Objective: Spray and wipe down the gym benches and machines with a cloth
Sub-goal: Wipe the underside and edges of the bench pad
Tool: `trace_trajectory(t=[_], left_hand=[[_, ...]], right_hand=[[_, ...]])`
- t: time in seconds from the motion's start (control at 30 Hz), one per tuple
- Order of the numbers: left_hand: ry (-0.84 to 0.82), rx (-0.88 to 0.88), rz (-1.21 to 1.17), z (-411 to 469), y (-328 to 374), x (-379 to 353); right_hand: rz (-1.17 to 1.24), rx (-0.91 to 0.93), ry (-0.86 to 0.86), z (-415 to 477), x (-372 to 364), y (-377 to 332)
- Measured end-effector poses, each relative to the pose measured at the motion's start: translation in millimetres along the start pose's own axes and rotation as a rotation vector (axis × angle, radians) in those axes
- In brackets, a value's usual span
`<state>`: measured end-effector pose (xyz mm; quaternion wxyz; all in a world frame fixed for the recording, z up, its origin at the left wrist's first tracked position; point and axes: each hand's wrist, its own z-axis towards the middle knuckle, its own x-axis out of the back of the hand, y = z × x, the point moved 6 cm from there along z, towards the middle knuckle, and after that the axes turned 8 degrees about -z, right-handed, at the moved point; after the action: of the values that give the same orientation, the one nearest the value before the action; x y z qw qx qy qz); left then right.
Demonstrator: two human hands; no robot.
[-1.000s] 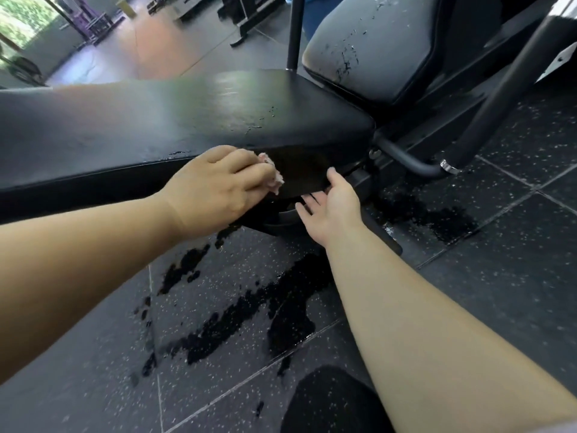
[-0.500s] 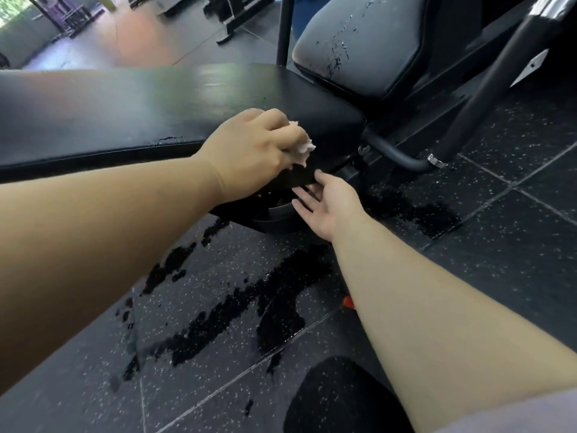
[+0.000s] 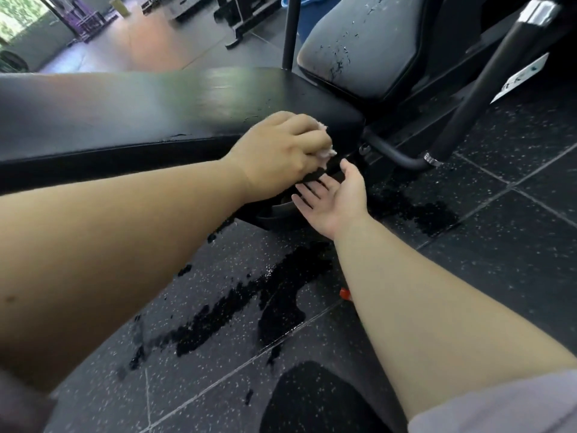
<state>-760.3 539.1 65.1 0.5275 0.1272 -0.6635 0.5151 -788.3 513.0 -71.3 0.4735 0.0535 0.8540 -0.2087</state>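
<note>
A long black padded bench [image 3: 156, 101] runs across the upper left, its rounded end near the middle. My left hand [image 3: 278, 154] grips a bunched pale pink cloth [image 3: 107, 151] against the bench's front edge close to that end; only a bit of cloth shows past the knuckles. My right hand [image 3: 335, 198] is held just below and to the right of it, palm up, fingers straight, under the bench end, holding nothing. A second worn grey pad [image 3: 359, 42] with cracked, flaking surface stands tilted behind the bench end.
Black machine frame tubes [image 3: 487, 98] slant down at the right to a curved floor bar [image 3: 396, 157]. Dark wet patches [image 3: 249, 307] spread over the speckled rubber floor tiles. A small red object [image 3: 344, 293] peeks out beside my right forearm. More equipment stands far back left.
My left hand with the cloth has slid rightward along the bench's front edge toward its end. My right hand stays under the bench end, palm up.
</note>
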Motion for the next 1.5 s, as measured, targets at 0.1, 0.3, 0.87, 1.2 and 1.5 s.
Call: trace_trajectory(t=[0.1, 0.3, 0.87, 1.2, 1.5], left_hand=[[0.010, 0.024, 0.060, 10, 6, -29], [0.061, 0.080, 0.132, 2, 2, -34], [0.105, 0.124, -0.061, -24, -10, -7], [-0.029, 0.032, 0.054, -18, -6, -44], [-0.166, 0.078, -0.028, -58, -8, -9]], right_hand=[[0.042, 0.029, -0.015, 6, 1, 5], [0.061, 0.054, -0.016, 16, 2, 8], [0.015, 0.060, 0.072, 19, 0, 14], [-0.056, 0.119, 0.122, 12, 33, -6], [-0.102, 0.078, 0.104, -1, 32, 1]])
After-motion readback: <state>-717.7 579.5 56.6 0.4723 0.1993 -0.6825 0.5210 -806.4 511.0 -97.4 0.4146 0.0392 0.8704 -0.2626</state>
